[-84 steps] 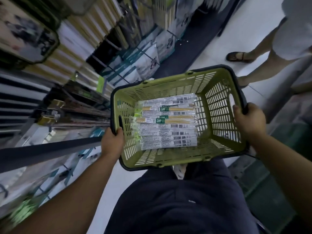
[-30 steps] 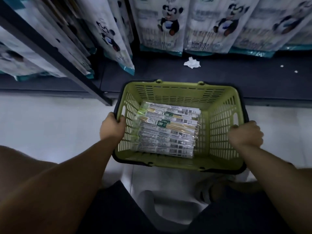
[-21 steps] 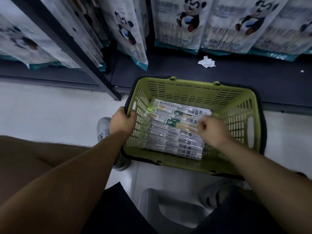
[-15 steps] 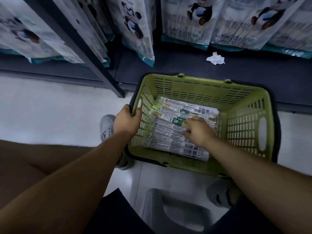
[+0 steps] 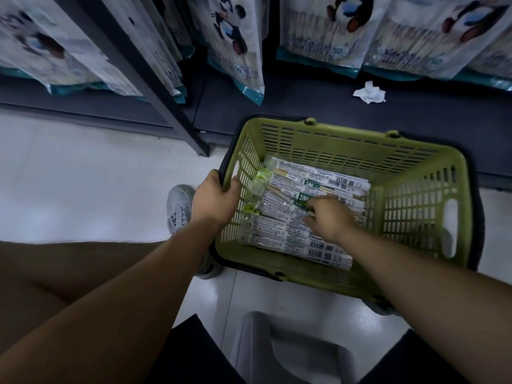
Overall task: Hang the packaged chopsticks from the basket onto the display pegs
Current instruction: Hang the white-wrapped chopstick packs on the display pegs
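Note:
A green slotted basket [image 5: 415,167] stands on the pale floor in front of a dark bottom shelf. Several clear packs of chopsticks [image 5: 288,217] lie stacked flat inside it, with green tabs at their left ends and barcodes at the right. My left hand [image 5: 214,199] grips the basket's left rim. My right hand [image 5: 325,217] is down inside the basket on top of the stack, its fingers curled onto a pack near a green label. Whether it has hold of the pack is hidden under the hand.
White bags with panda prints [image 5: 321,26] hang in a row above the dark shelf [image 5: 304,103]. A crumpled white tissue [image 5: 370,92] lies on that shelf. A dark upright post [image 5: 155,87] slants down at left. A grey stool [image 5: 291,350] sits between my legs; my grey shoe [image 5: 178,209] is beside the basket.
The basket was carried, then set on the floor by the shelf. My right hand let go of the right rim and reached into the stack of packs; my left hand stayed on the left rim.

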`<action>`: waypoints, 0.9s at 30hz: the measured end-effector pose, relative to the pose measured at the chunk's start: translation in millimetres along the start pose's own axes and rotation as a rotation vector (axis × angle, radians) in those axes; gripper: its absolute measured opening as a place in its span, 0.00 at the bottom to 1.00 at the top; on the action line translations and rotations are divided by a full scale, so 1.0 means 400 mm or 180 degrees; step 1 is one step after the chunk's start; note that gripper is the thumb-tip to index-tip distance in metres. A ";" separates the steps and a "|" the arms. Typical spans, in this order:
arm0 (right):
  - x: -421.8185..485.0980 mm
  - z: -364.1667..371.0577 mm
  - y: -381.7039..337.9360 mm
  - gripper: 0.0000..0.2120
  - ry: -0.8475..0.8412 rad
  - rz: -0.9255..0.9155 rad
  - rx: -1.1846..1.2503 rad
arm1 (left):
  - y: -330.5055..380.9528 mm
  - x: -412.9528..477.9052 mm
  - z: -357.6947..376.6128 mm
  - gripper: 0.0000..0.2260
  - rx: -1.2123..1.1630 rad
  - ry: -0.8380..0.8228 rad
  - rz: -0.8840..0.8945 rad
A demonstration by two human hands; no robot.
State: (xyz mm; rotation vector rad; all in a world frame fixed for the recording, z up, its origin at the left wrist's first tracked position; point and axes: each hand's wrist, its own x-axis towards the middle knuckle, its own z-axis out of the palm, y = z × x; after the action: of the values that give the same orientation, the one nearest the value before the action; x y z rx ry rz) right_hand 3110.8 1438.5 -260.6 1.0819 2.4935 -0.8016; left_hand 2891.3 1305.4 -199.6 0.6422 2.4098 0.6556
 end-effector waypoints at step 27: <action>-0.028 -0.129 -0.116 0.10 -0.0500 0.0218 0.2677 | 0.104 -0.058 -0.042 0.14 -0.2634 -0.0645 -0.0465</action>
State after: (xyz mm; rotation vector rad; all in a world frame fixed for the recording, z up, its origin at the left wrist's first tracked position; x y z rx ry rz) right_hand 3080.9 1437.3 -197.1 1.2497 1.9738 -1.9127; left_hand 2910.2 1319.1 -154.8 0.1635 1.7452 1.3296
